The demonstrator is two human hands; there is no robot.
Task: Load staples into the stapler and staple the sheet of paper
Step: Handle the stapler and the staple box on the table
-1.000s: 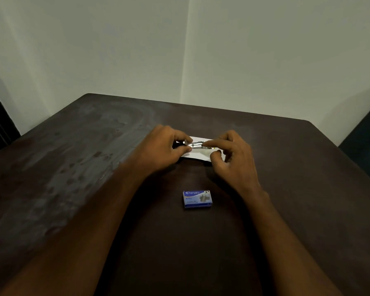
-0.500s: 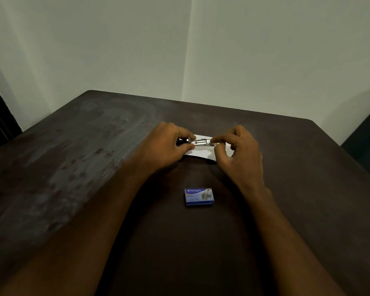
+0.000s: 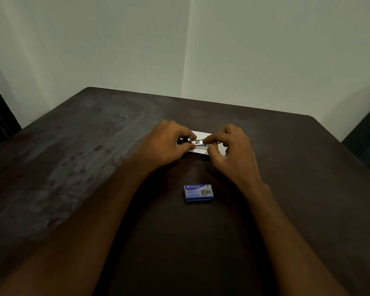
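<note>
A small metal stapler (image 3: 198, 142) is held between both hands above a white sheet of paper (image 3: 201, 151) on the dark table. My left hand (image 3: 169, 144) grips its left end with thumb and forefinger. My right hand (image 3: 229, 150) pinches its right part with thumb and forefinger. Most of the stapler and the paper is hidden by the fingers. A blue box of staples (image 3: 198, 192) lies closed on the table, nearer to me, between my forearms.
The dark brown table (image 3: 73, 167) has a worn, scuffed patch on its left half. Its far edge meets a pale wall corner. A dark object (image 3: 365, 133) stands beyond the table's right edge.
My right hand has shifted slightly right along the stapler and its fingers have curled more. The left hand keeps its grip. The box has not moved.
</note>
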